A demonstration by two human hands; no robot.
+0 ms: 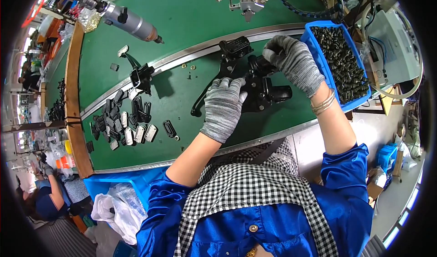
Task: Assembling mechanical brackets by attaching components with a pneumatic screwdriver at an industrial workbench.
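Several black brake lever assemblies lie together on the green bench, with a reservoir body [236,47] at the far side and a rounded black part [279,93] nearer me. My left hand [224,104], in a grey knitted glove, is closed over one brake lever assembly [249,103]; a slim black lever [200,100] sticks out to its left. My right hand [296,61], gloved alike, is bent over a dark cylindrical part [261,65]. Its fingertips are drawn together there, and whatever they pinch is hidden.
A blue bin [312,52] of small black coiled pieces stands right. A power screwdriver [132,24] hangs far left, a metal fixture [248,6] at the top. Another black lever assembly [143,77] and a pile of caps and gaskets [111,120] lie left. A metal rail [182,52] crosses the bench.
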